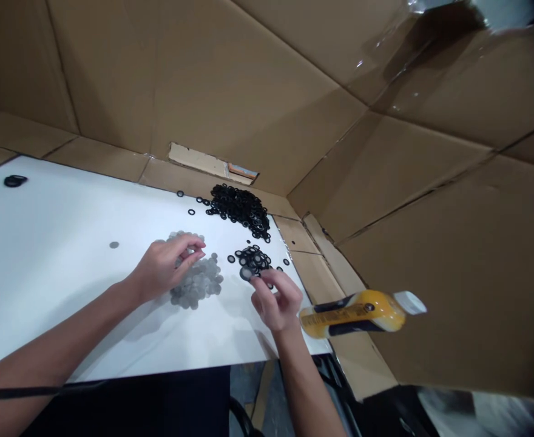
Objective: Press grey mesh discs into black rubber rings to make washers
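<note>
On the white table (57,243), my left hand (167,267) hovers over a heap of grey discs (198,280), its thumb and fingers pinched together on what looks like one disc. My right hand (276,300) is at the near edge of a small cluster of black rings (252,260), fingers curled in a pinch; what sits between them is too small to make out. A bigger pile of black rings (240,209) lies farther back by the cardboard wall.
Cardboard walls (249,91) enclose the table at the back and right. An orange bottle with a white cap (358,312) lies on its side off the table's right edge. A single grey disc (114,244) and a black object (14,180) sit at the left.
</note>
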Demonstrator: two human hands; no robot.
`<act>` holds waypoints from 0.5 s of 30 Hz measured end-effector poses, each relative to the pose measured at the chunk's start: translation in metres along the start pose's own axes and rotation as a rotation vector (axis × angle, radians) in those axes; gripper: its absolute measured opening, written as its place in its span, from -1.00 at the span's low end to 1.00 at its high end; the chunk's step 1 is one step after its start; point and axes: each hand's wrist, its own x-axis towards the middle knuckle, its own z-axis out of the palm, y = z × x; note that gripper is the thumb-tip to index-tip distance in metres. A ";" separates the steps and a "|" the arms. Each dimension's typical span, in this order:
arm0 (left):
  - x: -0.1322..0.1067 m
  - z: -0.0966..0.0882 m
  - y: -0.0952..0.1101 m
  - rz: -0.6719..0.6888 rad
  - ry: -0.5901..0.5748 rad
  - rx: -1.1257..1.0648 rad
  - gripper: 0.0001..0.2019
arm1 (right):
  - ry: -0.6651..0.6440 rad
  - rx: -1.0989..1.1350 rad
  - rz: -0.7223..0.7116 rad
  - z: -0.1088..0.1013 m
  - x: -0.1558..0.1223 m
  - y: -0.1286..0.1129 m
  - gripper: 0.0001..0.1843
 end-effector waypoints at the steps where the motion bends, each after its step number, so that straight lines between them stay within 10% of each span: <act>1: -0.001 0.001 -0.001 0.006 -0.013 0.008 -0.84 | 0.002 -0.010 -0.008 -0.005 -0.001 -0.005 -0.69; 7: -0.001 0.002 -0.002 -0.084 -0.052 0.018 -0.80 | -0.035 -0.088 -0.038 -0.016 -0.014 -0.012 -0.60; 15: -0.003 0.002 -0.008 -0.085 -0.008 0.026 -0.84 | -0.410 -0.311 0.346 0.024 -0.040 0.043 -0.74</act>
